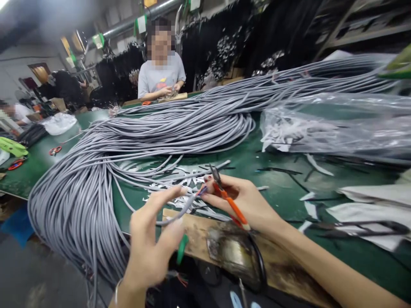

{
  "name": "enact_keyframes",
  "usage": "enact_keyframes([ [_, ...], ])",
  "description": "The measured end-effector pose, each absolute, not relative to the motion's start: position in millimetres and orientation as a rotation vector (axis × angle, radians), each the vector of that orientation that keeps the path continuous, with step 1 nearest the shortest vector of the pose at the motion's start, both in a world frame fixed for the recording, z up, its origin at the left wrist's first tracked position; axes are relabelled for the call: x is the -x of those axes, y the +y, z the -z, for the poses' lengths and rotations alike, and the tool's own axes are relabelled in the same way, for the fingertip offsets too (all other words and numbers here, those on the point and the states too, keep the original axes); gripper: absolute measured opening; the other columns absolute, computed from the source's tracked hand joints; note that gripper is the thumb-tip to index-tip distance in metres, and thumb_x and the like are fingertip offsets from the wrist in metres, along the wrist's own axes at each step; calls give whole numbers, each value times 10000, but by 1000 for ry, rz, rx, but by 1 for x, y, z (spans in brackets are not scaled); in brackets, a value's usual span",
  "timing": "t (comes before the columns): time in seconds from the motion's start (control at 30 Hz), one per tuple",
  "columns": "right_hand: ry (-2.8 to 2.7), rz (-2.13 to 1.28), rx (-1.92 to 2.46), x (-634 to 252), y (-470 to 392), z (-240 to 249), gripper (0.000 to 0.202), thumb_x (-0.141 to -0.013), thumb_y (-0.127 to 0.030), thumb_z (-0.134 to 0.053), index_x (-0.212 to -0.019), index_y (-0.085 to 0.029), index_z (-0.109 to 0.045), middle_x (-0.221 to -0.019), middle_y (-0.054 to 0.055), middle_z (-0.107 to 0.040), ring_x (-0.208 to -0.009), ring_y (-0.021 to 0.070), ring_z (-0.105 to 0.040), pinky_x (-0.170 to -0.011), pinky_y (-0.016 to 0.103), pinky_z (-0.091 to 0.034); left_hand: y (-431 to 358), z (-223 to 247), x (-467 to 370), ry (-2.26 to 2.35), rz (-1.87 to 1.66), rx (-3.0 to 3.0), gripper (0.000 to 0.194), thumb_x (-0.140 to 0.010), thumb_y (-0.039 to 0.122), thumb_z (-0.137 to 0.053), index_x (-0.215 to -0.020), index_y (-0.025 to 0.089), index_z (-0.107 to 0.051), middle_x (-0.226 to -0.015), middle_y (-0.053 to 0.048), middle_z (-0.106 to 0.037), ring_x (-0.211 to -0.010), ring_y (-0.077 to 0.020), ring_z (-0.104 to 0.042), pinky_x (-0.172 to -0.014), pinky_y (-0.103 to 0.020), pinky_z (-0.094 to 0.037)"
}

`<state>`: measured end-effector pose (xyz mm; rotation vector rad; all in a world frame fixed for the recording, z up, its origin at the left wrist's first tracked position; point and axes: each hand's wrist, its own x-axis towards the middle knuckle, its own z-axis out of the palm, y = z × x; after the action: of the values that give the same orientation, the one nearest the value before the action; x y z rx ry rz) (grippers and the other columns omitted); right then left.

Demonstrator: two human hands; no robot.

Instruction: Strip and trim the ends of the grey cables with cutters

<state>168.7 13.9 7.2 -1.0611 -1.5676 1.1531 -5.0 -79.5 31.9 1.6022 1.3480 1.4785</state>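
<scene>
Over the near edge of the green tabletop (276, 171), my left hand (150, 244) pinches one grey cable end (184, 209) between thumb and fingers, clenched on it. My right hand (244, 201) grips orange-handled cutters (229, 201), their tip at the cable's exposed wires. White sheath scraps (180, 188) litter the tabletop by a scorched wooden board (231, 248), so some ends look done. Judging by the large grey cable bundle (154, 141), most remain.
</scene>
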Motion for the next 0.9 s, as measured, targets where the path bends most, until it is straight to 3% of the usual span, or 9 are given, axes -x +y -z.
enact_keyframes([
  [0.07,-1520,-1206,1008,-170,13,-8,329,-529,-384,-777,-542,-187,-514,-550,-30,-499,-520,119,-462,-495,240,-415,-52,-23,-3,1324,-1254,-1706,280,-858,231,-539,-1119,196,-635,-1165,-95,-637,-1100,-258,-559,-993,-412,-400],
  [0.13,-1479,-1251,966,-170,13,-9,326,-515,-370,-796,-543,-190,-526,-567,-22,-523,-549,129,-494,-522,241,-444,-33,-14,-8,1255,-1130,-1756,249,-860,246,-520,-1041,182,-679,-1088,-94,-675,-1045,-247,-591,-964,-400,-421],
  [0.23,-1428,-1302,940,-170,13,-10,360,-504,-407,-805,-535,-193,-517,-574,-17,-536,-581,145,-537,-564,255,-482,-20,-5,-10,1141,-996,-1540,355,-828,439,-532,-801,142,-724,-712,-77,-694,-620,-185,-639,-611,-300,-530],
  [0.33,-1438,-1328,927,-169,13,-10,384,-537,-465,-777,-536,-195,-505,-574,-11,-543,-558,144,-538,-556,265,-489,-18,-2,-12,1073,-954,-1231,500,-651,607,-639,-640,110,-686,-453,-10,-554,-327,-82,-442,-354,-209,-381],
  [0.47,-1423,-1058,1017,-173,13,-9,354,-580,-466,-751,-567,-206,-512,-599,-7,-533,-561,143,-509,-543,266,-463,-15,1,-20,1121,-1127,-1112,438,-501,538,-764,-549,124,-628,-449,20,-504,-332,-65,-397,-346,-206,-320],
  [0.6,-1324,-699,1045,-179,11,-10,255,-683,-384,-687,-617,-232,-494,-639,-2,-540,-614,157,-526,-600,277,-470,-15,5,-26,1230,-1333,-1272,232,-613,339,-730,-572,141,-615,-548,1,-548,-466,-109,-474,-441,-226,-354],
  [0.73,-1457,-803,1037,-178,8,-12,243,-696,-369,-668,-609,-228,-491,-685,24,-613,-635,175,-588,-593,278,-502,-17,8,-27,1385,-1437,-1573,136,-712,222,-646,-603,151,-607,-592,-16,-583,-572,-144,-510,-533,-248,-361],
  [0.9,-1474,-1091,1054,-173,9,-12,343,-624,-456,-708,-547,-208,-484,-710,67,-657,-706,219,-633,-594,283,-525,-21,10,-26,1434,-1418,-1806,132,-753,176,-611,-623,165,-590,-597,-12,-577,-557,-139,-495,-518,-246,-352],
])
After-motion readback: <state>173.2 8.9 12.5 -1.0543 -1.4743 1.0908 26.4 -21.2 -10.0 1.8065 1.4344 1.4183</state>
